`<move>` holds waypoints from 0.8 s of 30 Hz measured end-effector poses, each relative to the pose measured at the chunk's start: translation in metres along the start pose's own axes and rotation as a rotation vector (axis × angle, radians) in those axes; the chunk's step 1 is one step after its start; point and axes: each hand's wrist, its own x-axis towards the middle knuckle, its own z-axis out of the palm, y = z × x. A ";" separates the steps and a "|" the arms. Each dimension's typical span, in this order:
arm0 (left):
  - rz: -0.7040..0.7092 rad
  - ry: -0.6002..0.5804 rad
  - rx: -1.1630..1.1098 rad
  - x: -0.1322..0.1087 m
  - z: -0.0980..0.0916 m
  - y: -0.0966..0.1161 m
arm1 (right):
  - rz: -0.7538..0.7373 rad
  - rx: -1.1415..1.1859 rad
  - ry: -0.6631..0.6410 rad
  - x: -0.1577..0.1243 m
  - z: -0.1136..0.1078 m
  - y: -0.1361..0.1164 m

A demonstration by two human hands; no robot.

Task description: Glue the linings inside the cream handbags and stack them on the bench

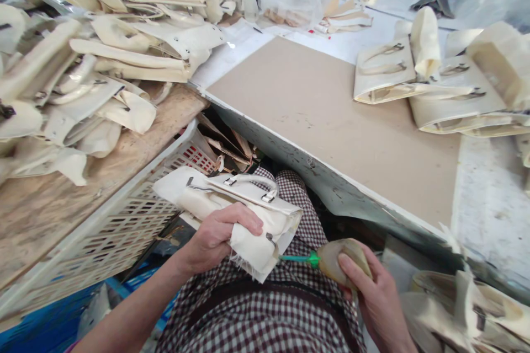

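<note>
My left hand (226,234) is closed around a cream handbag piece (244,196) above my lap. The bag has a short curved handle with dark metal fittings, and a frayed lower edge faces me. In my right hand (372,281) is a glue bottle (337,265), a soft, yellowish squeeze bottle with a green nozzle. It lies tilted on its side, and the nozzle's tip meets the bag's edge near the fraying. Whether glue is coming out cannot be made out.
A heap of cream bag pieces (136,44) covers the wooden bench at left. More cream bags (451,83) stand on the right of the table, around a tan board (331,116). A second green-tipped bottle (250,5) stands behind. Below the bench is a white plastic basket (124,226).
</note>
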 end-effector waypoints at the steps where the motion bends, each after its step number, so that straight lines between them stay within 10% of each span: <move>1: 0.001 -0.007 -0.004 0.000 0.000 -0.001 | -0.020 -0.033 0.016 0.005 -0.002 0.000; 10: -0.007 -0.017 -0.008 -0.002 0.003 -0.004 | -0.188 -0.284 0.168 0.028 -0.011 0.005; 19: -0.011 -0.011 0.003 -0.001 0.002 -0.005 | -0.033 -0.033 -0.012 0.003 -0.006 -0.002; 24: 0.000 0.015 0.022 0.003 0.001 -0.003 | -0.027 -0.001 0.095 0.018 -0.004 0.003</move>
